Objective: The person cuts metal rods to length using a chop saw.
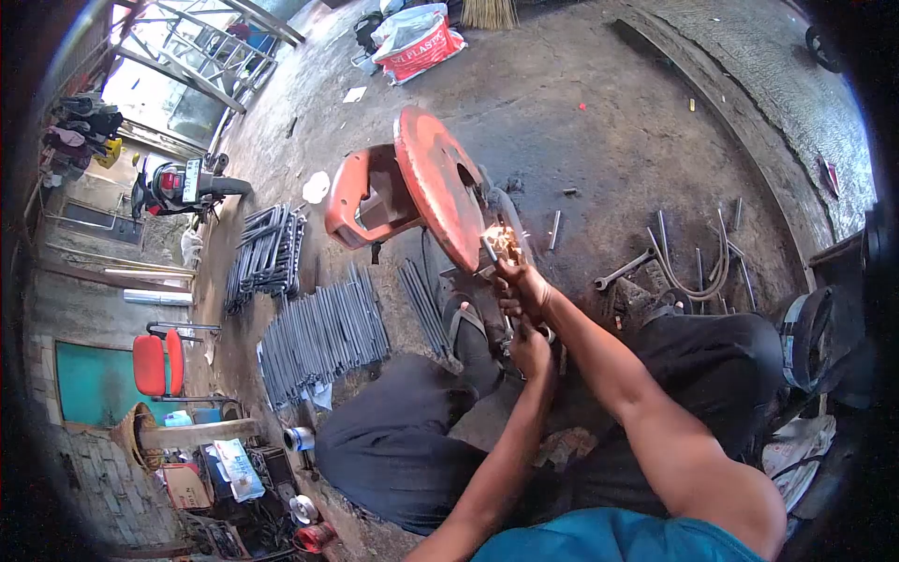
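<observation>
I sit on the concrete floor with my knees apart. My right hand (pixel 523 288) grips a short metal rod (pixel 491 253) and holds its end against the red-guarded cut-off saw (pixel 436 184), where sparks fly. My left hand (pixel 530 350) sits just below the right one, closed around the lower part of the same rod near my sandalled foot (pixel 465 323).
Several cut metal rods lie in rows (pixel 323 335) to the left, with bent pieces stacked (pixel 267 253) beyond them. A wrench (pixel 622 272) and curved bars (pixel 698 267) lie at the right. A motorbike (pixel 178 185), a red chair (pixel 157 363) and a white sack (pixel 417 42) stand farther off.
</observation>
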Demonstrator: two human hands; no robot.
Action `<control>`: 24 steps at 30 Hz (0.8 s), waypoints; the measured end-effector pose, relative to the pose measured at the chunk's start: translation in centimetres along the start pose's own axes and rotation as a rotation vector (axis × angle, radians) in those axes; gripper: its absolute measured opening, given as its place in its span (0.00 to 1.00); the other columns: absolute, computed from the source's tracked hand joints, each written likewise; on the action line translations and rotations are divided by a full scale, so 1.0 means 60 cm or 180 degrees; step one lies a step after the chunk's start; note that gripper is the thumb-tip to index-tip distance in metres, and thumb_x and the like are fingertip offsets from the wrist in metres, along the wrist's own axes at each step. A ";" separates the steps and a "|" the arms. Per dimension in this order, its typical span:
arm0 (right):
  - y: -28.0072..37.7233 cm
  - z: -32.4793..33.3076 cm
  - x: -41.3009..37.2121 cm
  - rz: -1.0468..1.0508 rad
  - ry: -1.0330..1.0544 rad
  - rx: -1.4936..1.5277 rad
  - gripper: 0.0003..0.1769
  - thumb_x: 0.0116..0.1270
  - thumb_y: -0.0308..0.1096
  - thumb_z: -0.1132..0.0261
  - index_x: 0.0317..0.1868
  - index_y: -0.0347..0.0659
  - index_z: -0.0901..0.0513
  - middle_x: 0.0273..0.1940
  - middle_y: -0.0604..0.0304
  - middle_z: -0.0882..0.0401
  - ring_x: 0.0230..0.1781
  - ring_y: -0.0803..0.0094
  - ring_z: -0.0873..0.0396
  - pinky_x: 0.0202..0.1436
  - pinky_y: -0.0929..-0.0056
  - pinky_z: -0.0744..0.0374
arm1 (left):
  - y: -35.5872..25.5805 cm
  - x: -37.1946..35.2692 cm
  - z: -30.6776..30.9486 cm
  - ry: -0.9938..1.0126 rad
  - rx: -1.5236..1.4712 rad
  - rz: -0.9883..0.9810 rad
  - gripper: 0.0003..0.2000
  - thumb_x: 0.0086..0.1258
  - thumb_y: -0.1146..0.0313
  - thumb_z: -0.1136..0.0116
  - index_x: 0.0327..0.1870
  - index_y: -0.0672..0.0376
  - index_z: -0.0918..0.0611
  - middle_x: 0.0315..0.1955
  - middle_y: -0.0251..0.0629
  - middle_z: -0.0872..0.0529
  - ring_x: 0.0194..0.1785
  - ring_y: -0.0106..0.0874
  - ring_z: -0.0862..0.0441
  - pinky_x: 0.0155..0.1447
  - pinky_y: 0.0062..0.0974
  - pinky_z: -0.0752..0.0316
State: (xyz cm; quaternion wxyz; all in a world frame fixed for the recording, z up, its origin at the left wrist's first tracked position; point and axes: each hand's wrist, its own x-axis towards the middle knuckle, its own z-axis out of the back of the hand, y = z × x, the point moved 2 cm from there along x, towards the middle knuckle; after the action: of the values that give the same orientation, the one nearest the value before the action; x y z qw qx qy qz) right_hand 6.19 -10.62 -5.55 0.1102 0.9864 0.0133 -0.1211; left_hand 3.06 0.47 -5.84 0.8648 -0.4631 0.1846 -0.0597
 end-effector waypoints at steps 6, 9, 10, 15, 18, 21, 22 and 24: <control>0.010 0.018 0.037 0.1578 -0.2689 -0.3475 0.25 0.70 0.49 0.50 0.31 0.32 0.25 0.29 0.50 0.20 0.28 0.49 0.22 0.34 0.53 0.26 | 0.051 0.029 -0.017 0.2020 -0.3062 0.1705 0.18 0.73 0.48 0.57 0.30 0.53 0.26 0.14 0.27 0.31 0.14 0.21 0.33 0.16 0.18 0.43; 0.005 -0.029 0.022 0.1259 -0.3109 -0.4314 0.23 0.69 0.47 0.50 0.37 0.30 0.26 0.34 0.36 0.21 0.43 0.42 0.22 0.47 0.48 0.27 | 0.020 0.026 -0.018 0.1734 -0.2638 0.1776 0.15 0.74 0.50 0.58 0.32 0.48 0.27 0.14 0.20 0.36 0.12 0.15 0.40 0.15 0.15 0.49; 0.004 -0.050 0.009 0.0985 -0.3184 -0.4488 0.18 0.67 0.41 0.47 0.42 0.30 0.30 0.38 0.34 0.22 0.45 0.37 0.25 0.48 0.45 0.28 | 0.017 0.029 -0.023 0.1800 -0.2999 0.1428 0.14 0.74 0.51 0.59 0.34 0.48 0.26 0.14 0.20 0.35 0.12 0.15 0.42 0.15 0.15 0.50; 0.000 -0.047 0.000 0.0856 -0.3196 -0.4804 0.18 0.60 0.31 0.42 0.45 0.29 0.36 0.38 0.32 0.22 0.43 0.36 0.23 0.46 0.45 0.26 | 0.138 0.082 -0.083 0.2232 -0.3974 0.1362 0.25 0.75 0.54 0.66 0.70 0.53 0.41 0.66 0.32 0.35 0.65 0.23 0.34 0.64 0.25 0.38; -0.001 -0.043 -0.002 0.0996 -0.3182 -0.4884 0.15 0.58 0.28 0.44 0.43 0.31 0.35 0.38 0.33 0.22 0.43 0.37 0.23 0.44 0.47 0.25 | 0.151 0.082 -0.084 0.2340 -0.4292 0.1695 0.28 0.75 0.53 0.70 0.74 0.51 0.52 0.74 0.25 0.57 0.76 0.22 0.65 0.74 0.27 0.65; -0.006 -0.037 0.002 0.1109 -0.3245 -0.4739 0.13 0.59 0.28 0.46 0.42 0.32 0.34 0.37 0.33 0.22 0.42 0.37 0.23 0.44 0.45 0.26 | 0.147 0.073 -0.075 0.2151 -0.3503 0.1701 0.28 0.74 0.49 0.70 0.73 0.46 0.47 0.72 0.24 0.48 0.71 0.23 0.46 0.70 0.33 0.51; -0.008 -0.038 0.000 0.1107 -0.3247 -0.4733 0.13 0.59 0.28 0.46 0.42 0.32 0.34 0.37 0.33 0.22 0.42 0.37 0.23 0.44 0.45 0.26 | 0.141 0.069 -0.072 0.2150 -0.3498 0.1704 0.28 0.74 0.49 0.70 0.73 0.46 0.47 0.72 0.24 0.48 0.71 0.23 0.46 0.70 0.33 0.51; -0.010 -0.043 -0.006 0.1276 -0.3199 -0.4692 0.11 0.59 0.27 0.46 0.41 0.32 0.34 0.37 0.32 0.23 0.42 0.36 0.24 0.43 0.44 0.27 | 0.131 0.062 -0.070 0.2206 -0.3275 0.1851 0.28 0.71 0.45 0.66 0.70 0.43 0.40 0.68 0.25 0.38 0.55 0.25 0.33 0.61 0.37 0.40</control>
State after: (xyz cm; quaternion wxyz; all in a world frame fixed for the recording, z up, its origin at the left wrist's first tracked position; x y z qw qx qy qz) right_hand 6.40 -9.49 -3.17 0.7240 0.4813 -0.1338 -0.4757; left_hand 4.37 0.60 -15.39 0.4066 -0.7008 0.5725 0.1255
